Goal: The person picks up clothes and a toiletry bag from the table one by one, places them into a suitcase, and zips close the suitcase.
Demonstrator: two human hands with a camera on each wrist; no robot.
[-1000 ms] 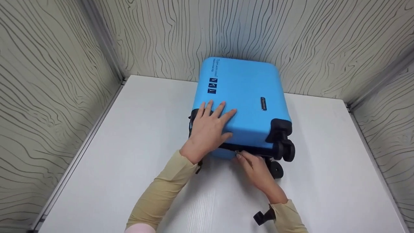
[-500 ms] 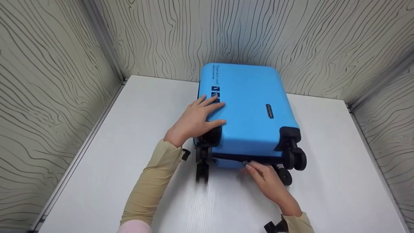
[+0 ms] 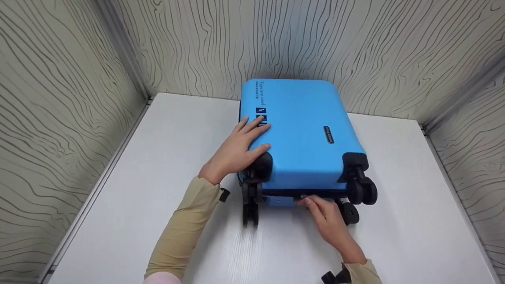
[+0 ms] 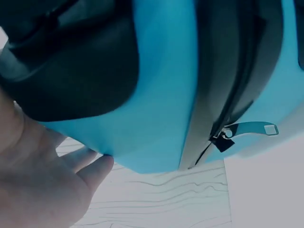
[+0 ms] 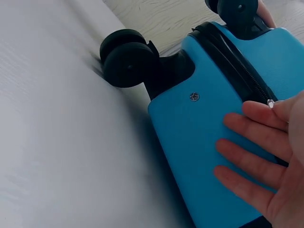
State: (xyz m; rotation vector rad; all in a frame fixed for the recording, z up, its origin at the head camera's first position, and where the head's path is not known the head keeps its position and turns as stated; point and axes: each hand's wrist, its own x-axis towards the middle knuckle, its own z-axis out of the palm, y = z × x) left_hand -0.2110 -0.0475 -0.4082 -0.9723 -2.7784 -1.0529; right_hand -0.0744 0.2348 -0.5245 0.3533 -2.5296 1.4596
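Observation:
A light blue hard-shell suitcase point(image 3: 302, 114) lies flat on the white table, its wheeled end towards me. My left hand point(image 3: 235, 148) rests on its upper left edge with fingers spread, just behind a black corner guard point(image 3: 261, 167). At the near end, my right hand point(image 3: 327, 221) pinches a small metal zipper pull point(image 5: 270, 103) between thumb and index finger, its other fingers extended. The black zipper point(image 5: 254, 78) runs along the suitcase's side seam. Another silver zipper pull point(image 4: 254, 128) hangs loose in the left wrist view.
Black double wheels point(image 3: 363, 190) stick out at the near right corner, and more wheels point(image 3: 250, 201) at the near left. Patterned wall panels point(image 3: 189, 47) enclose the white table point(image 3: 177, 157) at the back and both sides.
The suitcase has turned slightly and shifted towards me and to the right. My left hand has slid onto its left edge, uncovering the near left wheels. My right hand has moved right, pinching the pull.

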